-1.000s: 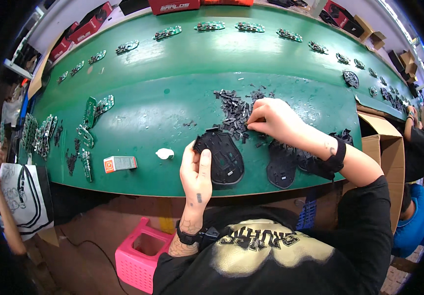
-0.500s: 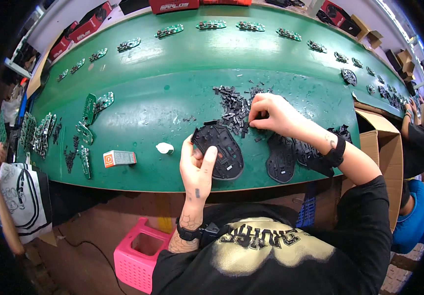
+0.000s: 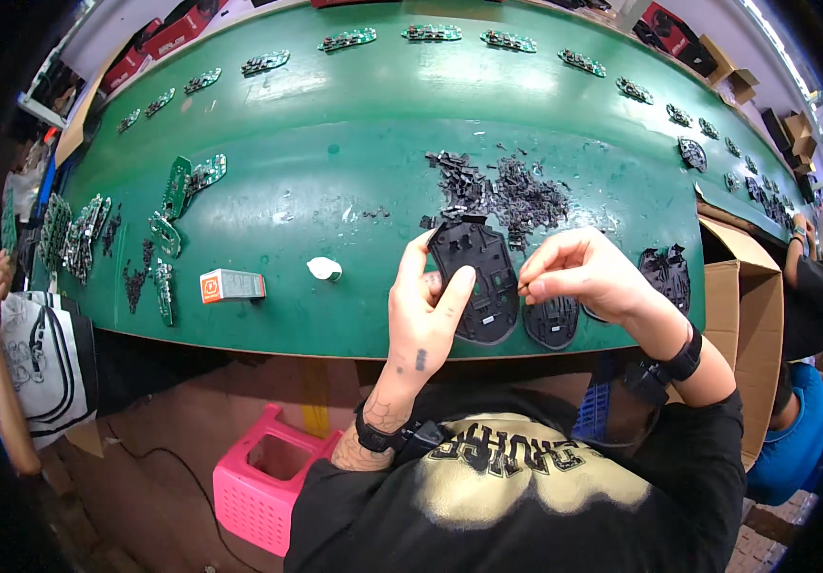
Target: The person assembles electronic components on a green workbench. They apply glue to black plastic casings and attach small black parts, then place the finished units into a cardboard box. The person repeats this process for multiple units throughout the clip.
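One green table (image 3: 278, 215); pink stool (image 3: 257, 498) below; left grip (image 3: 421, 320) holds black shell (image 3: 491, 307); right grip (image 3: 585, 275) narrow.

The fisheye head view looked down and forward from above the shirt (image 3: 526, 477), fairly near the left hand (image 3: 423, 320) and right hand (image 3: 583, 277), with the surface (image 3: 287, 215) bowed across it.

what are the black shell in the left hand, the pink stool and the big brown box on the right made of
Black shell in the left hand: probably moulded plastic, matte, given its raised inner details. Pink stool: likely plastic, lightly glossy, with uniform colour and a perforated side. Big brown box: apparently cardboard, dull, with folded flaps.
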{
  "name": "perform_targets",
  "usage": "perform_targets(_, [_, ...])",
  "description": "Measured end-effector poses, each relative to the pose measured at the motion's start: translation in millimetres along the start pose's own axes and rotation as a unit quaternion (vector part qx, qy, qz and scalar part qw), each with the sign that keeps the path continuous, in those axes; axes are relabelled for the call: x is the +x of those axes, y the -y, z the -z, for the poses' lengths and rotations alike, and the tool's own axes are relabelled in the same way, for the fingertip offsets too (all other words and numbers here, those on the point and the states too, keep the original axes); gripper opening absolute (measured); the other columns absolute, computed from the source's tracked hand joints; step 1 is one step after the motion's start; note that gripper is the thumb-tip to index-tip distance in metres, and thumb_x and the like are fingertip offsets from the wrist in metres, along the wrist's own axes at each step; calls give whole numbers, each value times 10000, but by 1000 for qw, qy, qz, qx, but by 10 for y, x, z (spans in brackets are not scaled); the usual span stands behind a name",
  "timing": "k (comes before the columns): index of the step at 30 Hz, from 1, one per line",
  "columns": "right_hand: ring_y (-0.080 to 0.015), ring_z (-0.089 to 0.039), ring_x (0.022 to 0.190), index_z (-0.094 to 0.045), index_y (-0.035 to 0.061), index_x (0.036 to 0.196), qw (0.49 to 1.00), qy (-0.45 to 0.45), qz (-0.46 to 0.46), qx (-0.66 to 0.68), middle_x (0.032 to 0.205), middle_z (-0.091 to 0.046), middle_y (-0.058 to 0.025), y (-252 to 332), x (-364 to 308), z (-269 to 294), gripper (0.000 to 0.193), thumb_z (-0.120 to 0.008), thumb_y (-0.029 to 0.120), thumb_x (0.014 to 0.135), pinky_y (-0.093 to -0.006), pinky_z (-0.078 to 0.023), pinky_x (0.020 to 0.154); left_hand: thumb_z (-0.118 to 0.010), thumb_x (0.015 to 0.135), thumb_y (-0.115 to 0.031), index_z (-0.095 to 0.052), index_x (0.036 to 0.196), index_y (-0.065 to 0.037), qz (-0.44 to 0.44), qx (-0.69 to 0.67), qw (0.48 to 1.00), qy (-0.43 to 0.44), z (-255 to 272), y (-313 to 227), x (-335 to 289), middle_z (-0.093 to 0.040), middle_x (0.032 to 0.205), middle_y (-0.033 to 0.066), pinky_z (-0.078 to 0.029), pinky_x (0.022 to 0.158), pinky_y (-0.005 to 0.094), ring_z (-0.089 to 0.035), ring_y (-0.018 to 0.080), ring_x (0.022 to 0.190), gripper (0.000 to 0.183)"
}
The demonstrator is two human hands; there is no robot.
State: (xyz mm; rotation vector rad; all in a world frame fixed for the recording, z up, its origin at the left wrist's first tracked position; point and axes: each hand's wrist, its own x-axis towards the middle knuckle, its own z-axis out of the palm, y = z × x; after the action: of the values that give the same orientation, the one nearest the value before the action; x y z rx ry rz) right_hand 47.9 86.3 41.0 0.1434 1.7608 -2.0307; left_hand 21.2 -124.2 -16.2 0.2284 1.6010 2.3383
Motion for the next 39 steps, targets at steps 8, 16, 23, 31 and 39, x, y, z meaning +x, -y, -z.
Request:
perform_targets(8, [-102, -646, 777, -722, 9, 938, 979, -60, 92, -171, 849, -704, -52, 38, -166, -144, 131, -684, 50, 820, -253, -516, 747, -612, 936, -97, -400, 1329, 15, 5, 29, 999, 23, -35, -21, 25, -667, 915, 54, -493, 636, 214, -595, 53, 765, 460])
perform_targets(16, [-172, -644, 782, -710, 57, 853, 885, -62, 251, -386, 836, -639, -55, -26, -164, -149, 124, -723, 25, 733, -278, -511, 717, -603, 941, -95, -384, 1338, 19, 12, 73, 997, 33, -79, -85, 13, -670, 914, 62, -507, 667, 220, -604, 66, 784, 467])
perform_targets(23, [-194, -638, 784, -664, 27, 808, 914, -89, 214, -334, 829, -604, -69, -86, -147, -159, 118, -712, -10, 707, -298, -532, 698, -604, 939, -96, -400, 1330, 17, 3, 68, 997, 27, -123, -61, 27, -676, 918, 66, -511, 676, 226, -610, 72, 793, 455])
perform_targets(31, [-175, -637, 764, -597, -18, 798, 909, -87, 213, -346, 839, -556, -89, -127, -113, -219, 121, -685, -41, 718, -268, -554, 672, -600, 939, -91, -407, 1324, 20, 7, 83, 996, 25, -123, -63, 4, -679, 928, 73, -513, 689, 234, -611, 78, 804, 445])
perform_targets(39, [-115, -604, 738, -575, -8, 851, 940, -79, 151, -295, 835, -545, -52, -97, -72, -233, 171, -713, -10, 751, -245, -555, 663, -599, 938, -80, -400, 1326, 25, 14, 84, 996, 12, -109, -20, -36, -674, 917, 67, -511, 698, 231, -605, 76, 805, 448])
